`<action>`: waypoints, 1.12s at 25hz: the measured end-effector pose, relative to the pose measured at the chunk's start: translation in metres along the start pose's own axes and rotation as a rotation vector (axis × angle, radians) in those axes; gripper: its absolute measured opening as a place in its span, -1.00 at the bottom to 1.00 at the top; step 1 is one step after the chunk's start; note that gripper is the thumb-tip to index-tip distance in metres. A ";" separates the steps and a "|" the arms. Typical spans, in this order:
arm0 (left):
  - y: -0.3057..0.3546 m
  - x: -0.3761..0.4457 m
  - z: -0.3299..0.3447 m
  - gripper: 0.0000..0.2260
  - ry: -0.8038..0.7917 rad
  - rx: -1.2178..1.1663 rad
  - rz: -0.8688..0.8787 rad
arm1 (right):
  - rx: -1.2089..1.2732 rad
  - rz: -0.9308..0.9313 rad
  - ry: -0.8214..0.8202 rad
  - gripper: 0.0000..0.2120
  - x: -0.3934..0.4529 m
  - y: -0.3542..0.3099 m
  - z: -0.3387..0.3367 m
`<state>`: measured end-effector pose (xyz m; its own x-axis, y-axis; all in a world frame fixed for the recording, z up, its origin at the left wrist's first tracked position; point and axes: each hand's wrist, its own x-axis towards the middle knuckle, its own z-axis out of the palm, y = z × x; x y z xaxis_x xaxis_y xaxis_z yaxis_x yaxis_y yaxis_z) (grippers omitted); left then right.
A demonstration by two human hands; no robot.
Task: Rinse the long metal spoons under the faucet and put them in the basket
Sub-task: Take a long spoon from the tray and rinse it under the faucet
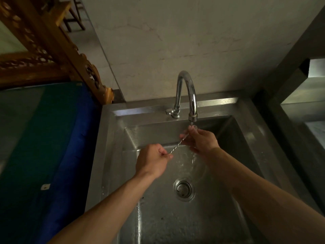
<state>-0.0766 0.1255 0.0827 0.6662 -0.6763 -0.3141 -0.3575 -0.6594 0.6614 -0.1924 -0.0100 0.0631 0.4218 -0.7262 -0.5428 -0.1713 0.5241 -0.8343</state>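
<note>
Over a stainless steel sink [242,155], both hands hold one long metal spoon [176,147] under the faucet [190,92]. The left hand [152,162] is closed in a pinch on the near end of the thin, twisted handle, thumb and forefinger pressed together around it. The right hand [202,140] is curled around the far end, its fingers wrapped over the part just below the spout, so the bowl of the spoon is mostly hidden; only a small bright bit shows at the fingertips. The handle runs diagonally between the two hands, rising from near left to far right, held clear of the sink floor.

A thin stream of water [192,123] falls from the spout straight onto the right hand's fingertips, and more water drops below that hand and spreads in ripples over the sink floor. The round drain [183,189] sits in the near middle of the basin, between the two forearms.

The chrome gooseneck faucet stands at the far rim, with its small lever [169,111] pointing left at the base. Behind it rises a pale plaster wall [175,32]. To the left of the sink lies a blue and green cloth [52,138], and beyond that a carved wooden frame [52,41] leans across the far left corner.
</note>
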 end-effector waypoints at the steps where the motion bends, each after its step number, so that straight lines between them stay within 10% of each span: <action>1: 0.000 0.000 -0.001 -0.80 0.002 -0.003 -0.005 | 0.018 0.007 -0.060 -0.91 -0.001 -0.001 0.000; 28: -0.011 -0.012 0.006 -0.81 0.000 -0.049 0.012 | 0.049 -0.103 0.046 -0.91 -0.014 -0.007 0.002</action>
<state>-0.0842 0.1385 0.0754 0.6625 -0.6838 -0.3059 -0.3329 -0.6345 0.6975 -0.1959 -0.0024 0.0765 0.3933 -0.7967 -0.4589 -0.0852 0.4654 -0.8810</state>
